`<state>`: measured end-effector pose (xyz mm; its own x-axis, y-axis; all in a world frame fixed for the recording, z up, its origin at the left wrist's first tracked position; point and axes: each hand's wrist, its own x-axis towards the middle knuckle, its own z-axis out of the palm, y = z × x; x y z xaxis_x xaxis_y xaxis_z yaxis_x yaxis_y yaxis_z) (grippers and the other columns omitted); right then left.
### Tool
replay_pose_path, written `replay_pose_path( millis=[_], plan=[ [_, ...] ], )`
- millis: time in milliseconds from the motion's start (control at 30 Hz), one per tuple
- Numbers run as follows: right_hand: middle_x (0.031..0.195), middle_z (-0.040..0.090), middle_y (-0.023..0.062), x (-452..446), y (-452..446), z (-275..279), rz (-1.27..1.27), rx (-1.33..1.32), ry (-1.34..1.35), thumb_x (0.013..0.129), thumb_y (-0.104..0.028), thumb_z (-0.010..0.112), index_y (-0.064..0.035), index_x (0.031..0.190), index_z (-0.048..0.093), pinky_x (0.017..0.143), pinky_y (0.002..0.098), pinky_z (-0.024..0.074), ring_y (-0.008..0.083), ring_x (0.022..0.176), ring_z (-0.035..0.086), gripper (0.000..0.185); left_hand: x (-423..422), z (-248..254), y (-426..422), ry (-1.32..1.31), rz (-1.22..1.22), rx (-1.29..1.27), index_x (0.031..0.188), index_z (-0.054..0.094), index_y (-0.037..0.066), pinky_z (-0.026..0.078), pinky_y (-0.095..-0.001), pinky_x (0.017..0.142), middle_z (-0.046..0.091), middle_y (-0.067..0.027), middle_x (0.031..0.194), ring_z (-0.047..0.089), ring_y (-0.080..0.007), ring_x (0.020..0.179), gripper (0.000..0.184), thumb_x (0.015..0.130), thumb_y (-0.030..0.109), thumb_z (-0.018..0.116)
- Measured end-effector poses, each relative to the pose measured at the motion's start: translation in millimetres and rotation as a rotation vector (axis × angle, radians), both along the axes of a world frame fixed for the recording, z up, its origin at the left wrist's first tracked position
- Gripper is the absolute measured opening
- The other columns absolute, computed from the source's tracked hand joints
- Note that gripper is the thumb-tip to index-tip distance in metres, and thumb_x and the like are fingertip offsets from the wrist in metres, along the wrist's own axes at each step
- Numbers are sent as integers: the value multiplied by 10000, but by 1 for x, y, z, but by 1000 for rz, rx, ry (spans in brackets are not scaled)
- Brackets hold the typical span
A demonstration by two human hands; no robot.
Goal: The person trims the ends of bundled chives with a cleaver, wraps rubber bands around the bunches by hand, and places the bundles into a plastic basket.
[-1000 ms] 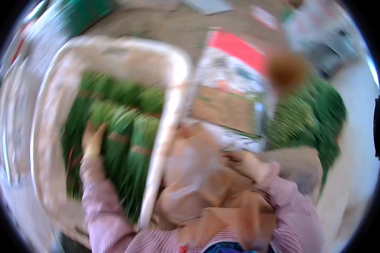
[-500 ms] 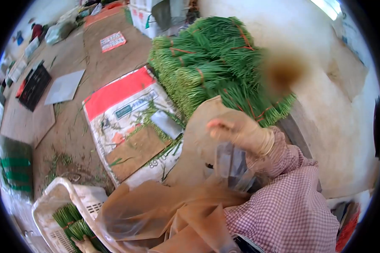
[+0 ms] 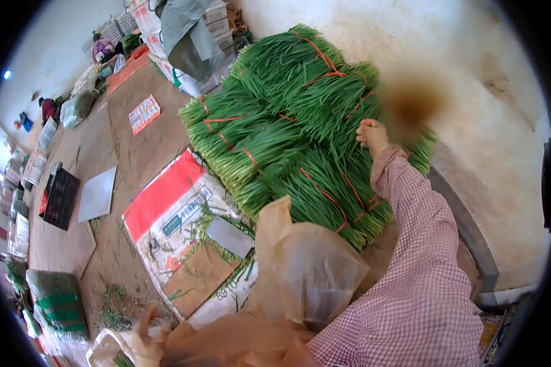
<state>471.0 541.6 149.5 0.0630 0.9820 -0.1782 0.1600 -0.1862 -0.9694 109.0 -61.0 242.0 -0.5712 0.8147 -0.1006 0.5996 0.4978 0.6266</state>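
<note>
Brown plastic apron (image 3: 245, 339): across the lap, just short of the printed sack's near end, creased and shiny.
Left hand (image 3: 150, 339): near the sack's near left corner, blurred, with spread fingers and nothing visible in the grip.
White basket (image 3: 107, 342): short of the sack's near left corner, partly behind the left hand, with a few green stalks inside.
Clear brown plastic (image 3: 309, 275): right of the sack's near half, loosely puffed.
Printed sack (image 3: 165, 220): flat on the floor, white with a red band at the far end.
Cardboard piece (image 3: 201, 278): on the near half of the sack, among cut green scraps.
Grey plate (image 3: 229, 237): on the sack, beside the cardboard, tilted across the scraps.
Right hand (image 3: 372, 136): beyond and right of the sack, over the leafy heap, with fingers curled inward; too small to tell whether pinching leaves or just closed.
Green bundles (image 3: 288, 116): heaped beyond and right of the sack, tied with red bands, with pale stalk ends toward the sack.
Green-striped bale (image 3: 58, 306): left of the sack, upright.
Grey board (image 3: 98, 192): left of the sack, flat on the floor, next to a black box (image 3: 61, 199).
White crates (image 3: 217, 27): stacked well beyond the sack, under a grey-green cloth (image 3: 187, 40).
Two people (image 3: 102, 49): farthest beyond the sack, low down, near the wall.
</note>
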Motion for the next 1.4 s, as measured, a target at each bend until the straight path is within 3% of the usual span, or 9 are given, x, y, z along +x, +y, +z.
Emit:
replay_pose_path(
  millis=[100, 200, 333, 533, 733, 933, 1167, 1300, 1400],
  plan=[
    [1053, 653, 157, -4, 74, -13, 60, 346, -426, 901, -198, 561, -11, 1188, 565, 782, 365, 511, 279, 909, 644, 342, 16, -13, 50, -86, -170, -135, 1277, 529, 2, 487, -337, 882, 660, -141, 1041, 631, -229, 1002, 585, 800, 257, 749],
    [1330, 501, 248, -35, 97, 31, -51, 326, -638, 877, -360, 598, 10, 1413, 344, 1027, 388, 396, 357, 1215, 510, 699, 15, -40, 73, -270, -134, -407, 1349, 453, 23, 476, -366, 950, 501, -216, 1304, 568, -307, 1135, 624, 817, 235, 700],
    [1417, 372, 304, -81, 130, 35, -48, 4, -710, 762, -545, 673, 100, 1443, 111, 1096, 391, 309, 368, 1317, 401, 1094, 23, -61, 104, -119, -293, -258, 1248, 539, 0, 490, -367, 861, 614, -185, 1125, 604, -293, 1036, 526, 788, 192, 707],
    [1421, 380, 273, -91, 143, 30, -89, -133, -857, 785, -323, 676, 6, 1475, 38, 1089, 383, 338, 352, 1302, 425, 995, 29, -53, 140, -88, -338, -300, 1201, 576, -1, 447, -405, 926, 625, -203, 1120, 590, -361, 1048, 467, 796, 196, 697],
    [1151, 624, 196, -26, 104, 52, -92, 59, -645, 747, -31, 583, 15, 1396, 382, 918, 302, 434, 287, 1083, 601, 681, 2, -62, 124, -185, -283, -248, 1269, 528, 1, 479, -385, 885, 632, -206, 1120, 614, -324, 1031, 535, 838, 275, 685],
    [1125, 610, 88, -28, -29, 85, 268, 601, -6, 615, 108, 449, 33, 1313, 488, 927, 258, 416, 175, 1045, 567, 704, 8, -7, 164, -184, -127, 172, 1279, 535, -4, 449, -348, 973, 621, -161, 1198, 593, -247, 1126, 500, 808, 101, 669],
    [1271, 564, 175, -117, -216, 145, 842, 855, -94, 680, 126, 472, -86, 1389, 418, 1008, 317, 413, 275, 1163, 561, 743, 17, 76, 196, -426, -98, 834, 1358, 415, -38, 332, -342, 1065, 517, -160, 1316, 432, -238, 1286, 636, 878, 300, 660],
    [1231, 551, 247, -170, -313, 116, 1209, 1186, 47, 712, 80, 517, -87, 1442, 311, 937, 406, 472, 382, 1111, 568, 776, 0, 52, 158, -1008, -48, 1040, 1336, 433, 19, 512, -379, 896, 583, -117, 1198, 610, -241, 1026, 623, 864, 347, 674],
    [1194, 554, 271, -204, -369, 92, 1504, 1156, 77, 747, -22, 583, -74, 1475, 206, 895, 430, 487, 400, 1037, 584, 822, -1, 24, 103, -1010, 309, 1097, 1284, 473, 40, 562, -371, 776, 612, -110, 1108, 633, -242, 953, 531, 834, 208, 698]
  ],
)
